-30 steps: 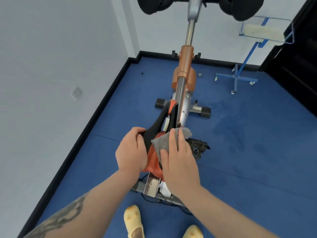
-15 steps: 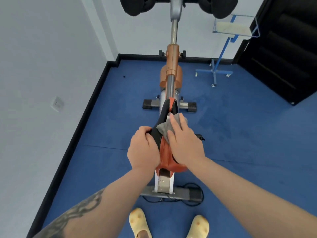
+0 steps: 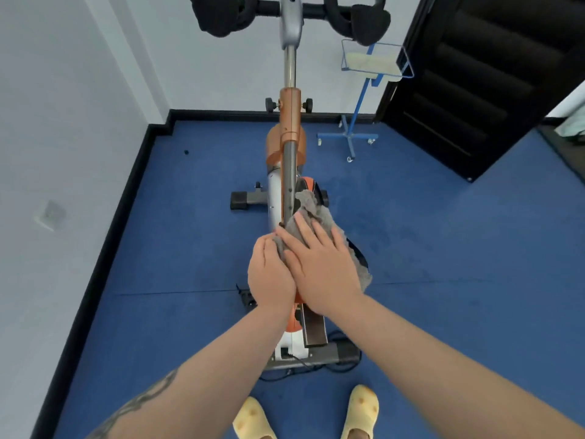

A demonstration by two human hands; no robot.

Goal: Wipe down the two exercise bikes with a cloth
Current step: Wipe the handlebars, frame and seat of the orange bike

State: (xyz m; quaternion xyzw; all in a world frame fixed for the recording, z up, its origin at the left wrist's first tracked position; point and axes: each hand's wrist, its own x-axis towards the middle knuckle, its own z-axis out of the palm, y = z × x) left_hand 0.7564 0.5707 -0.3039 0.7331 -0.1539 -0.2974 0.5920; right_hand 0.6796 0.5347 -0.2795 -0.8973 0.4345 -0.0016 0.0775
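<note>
A blue wheeled stand [image 3: 354,134] carrying a wire tray stands near the wall just right of the exercise bike [image 3: 286,147], beside a dark door [image 3: 481,77]; a wall socket [image 3: 49,215] sits on the left wall, above the blue floor [image 3: 443,248]. The grey cloth [image 3: 316,213] lies draped over the bike's saddle area, under the right hand [image 3: 319,264], whose straight fingers press it flat. The left hand [image 3: 269,277] curls around the cloth's near-left edge, touching the right hand. The saddle is almost wholly hidden beneath hands and cloth. The handlebars [image 3: 367,20] are cut off at the top.
</note>
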